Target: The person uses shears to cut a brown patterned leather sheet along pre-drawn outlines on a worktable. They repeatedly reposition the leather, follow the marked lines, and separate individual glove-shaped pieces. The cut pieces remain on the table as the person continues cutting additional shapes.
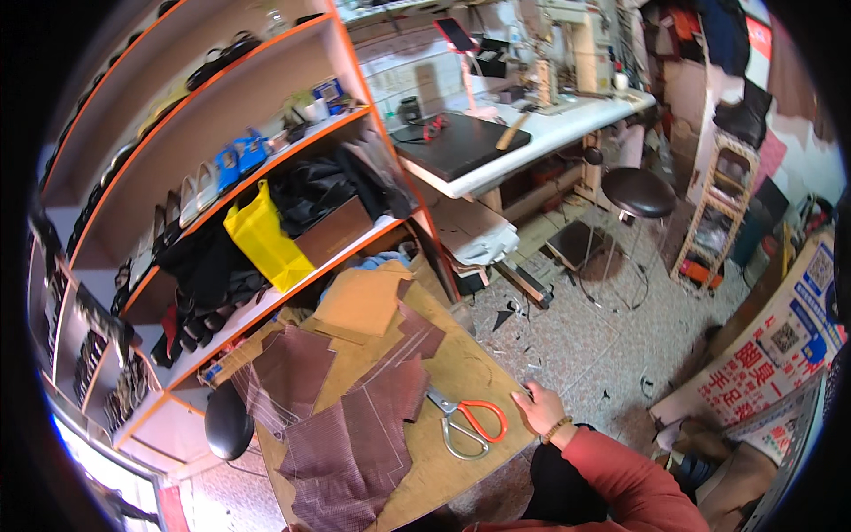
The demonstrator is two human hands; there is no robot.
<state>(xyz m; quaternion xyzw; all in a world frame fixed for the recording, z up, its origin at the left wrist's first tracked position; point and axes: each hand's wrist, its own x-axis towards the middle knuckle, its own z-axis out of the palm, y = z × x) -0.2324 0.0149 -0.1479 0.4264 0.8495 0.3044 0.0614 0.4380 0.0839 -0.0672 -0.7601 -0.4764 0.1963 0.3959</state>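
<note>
My right hand [541,411], with a beaded bracelet at the wrist, is at the right edge of a tan work board [461,355]. Its fingers are bent over that edge and partly hidden. My left hand is out of view. Just left of my right hand lie large scissors [479,420], with one orange and one bare metal handle loop; their blades point toward brown textured sheets [355,443] marked with pale lines. Another brown sheet [297,368] lies farther left. Toward the board's far end is an orange-tan piece [362,300].
Orange-edged shelves [266,168] with shoes and a yellow bag [266,238] stand at the left. A white worktable [567,115] with a sewing machine [581,40] is at the back. A round stool [638,192], scraps on the floor and a printed panel [762,346] are at the right.
</note>
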